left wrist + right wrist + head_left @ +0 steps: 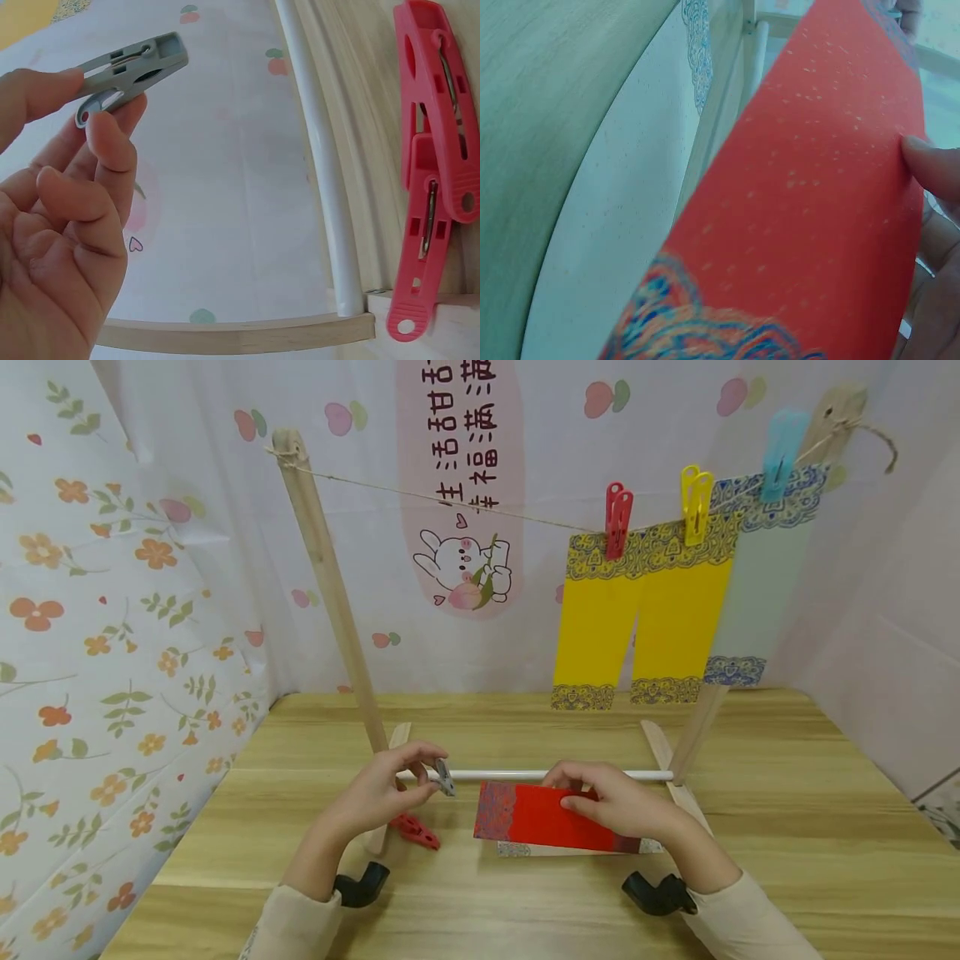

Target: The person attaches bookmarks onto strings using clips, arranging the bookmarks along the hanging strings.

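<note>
A grey plastic clothespin (446,779) is pinched by the left hand (384,783), apparently to leave its tip free, left of a red rectangular paper strip (542,820) gripped at its far edge by the right hand (617,797).

The left forearm (321,852) and right forearm (705,852) angle inward over the desk (525,910). The left grip (396,781), nearer the left edge, pinches between thumb and fingers — other fingers bent. The right grip (615,795), toward the right edge, pinches too — thumb in front, fingers behind.
</note>
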The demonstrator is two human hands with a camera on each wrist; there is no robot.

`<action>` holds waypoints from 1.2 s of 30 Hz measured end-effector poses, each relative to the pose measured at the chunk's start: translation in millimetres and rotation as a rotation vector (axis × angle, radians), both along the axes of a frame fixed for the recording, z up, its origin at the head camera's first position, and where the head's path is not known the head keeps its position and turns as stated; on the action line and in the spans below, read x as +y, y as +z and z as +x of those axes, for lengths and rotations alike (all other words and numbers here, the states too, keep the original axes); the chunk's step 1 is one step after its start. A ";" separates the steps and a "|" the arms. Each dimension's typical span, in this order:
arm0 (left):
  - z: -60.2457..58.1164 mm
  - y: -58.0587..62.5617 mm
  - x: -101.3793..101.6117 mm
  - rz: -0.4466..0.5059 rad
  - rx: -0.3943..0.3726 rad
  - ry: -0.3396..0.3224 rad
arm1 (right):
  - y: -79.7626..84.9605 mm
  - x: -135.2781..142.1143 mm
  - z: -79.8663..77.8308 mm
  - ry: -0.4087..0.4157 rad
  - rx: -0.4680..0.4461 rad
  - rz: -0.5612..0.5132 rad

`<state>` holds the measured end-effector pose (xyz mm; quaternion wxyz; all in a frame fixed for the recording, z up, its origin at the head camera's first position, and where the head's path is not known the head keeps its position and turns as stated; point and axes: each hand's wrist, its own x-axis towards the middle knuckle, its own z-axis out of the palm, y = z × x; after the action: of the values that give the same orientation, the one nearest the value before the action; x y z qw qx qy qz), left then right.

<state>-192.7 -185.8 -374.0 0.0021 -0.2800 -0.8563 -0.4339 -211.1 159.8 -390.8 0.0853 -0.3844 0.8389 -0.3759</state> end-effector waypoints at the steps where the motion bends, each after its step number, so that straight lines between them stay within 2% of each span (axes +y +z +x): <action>1: 0.4 0.8 0.1 0.008 0.007 0.003 | 0.5 -0.3 0.2 -0.009 0.000 -0.007; 6: -1.3 9.8 1.8 0.000 0.068 0.020 | 3.5 -1.5 1.7 -0.065 0.015 -0.040; 13: -7.8 37.3 5.8 -0.056 0.180 0.017 | 11.6 -1.7 6.1 -0.119 0.025 -0.127; 18: -9.2 54.5 9.9 -0.083 0.203 0.023 | 14.6 -1.9 9.2 -0.145 0.045 -0.169; 24: -8.3 73.5 13.8 -0.028 0.230 0.085 | 20.0 -5.6 11.4 -0.205 0.067 -0.243; 29: -8.4 90.9 15.3 0.010 0.265 0.115 | 25.2 -10.7 11.4 -0.251 0.065 -0.348; 36: -9.9 116.0 18.9 0.056 0.285 0.102 | 33.0 -16.0 10.6 -0.316 0.062 -0.503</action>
<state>-202.6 -166.9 -258.0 0.1533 -0.2948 -0.8480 -0.4129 -200.5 143.8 -357.8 -0.0978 -0.2695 0.7709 -0.5688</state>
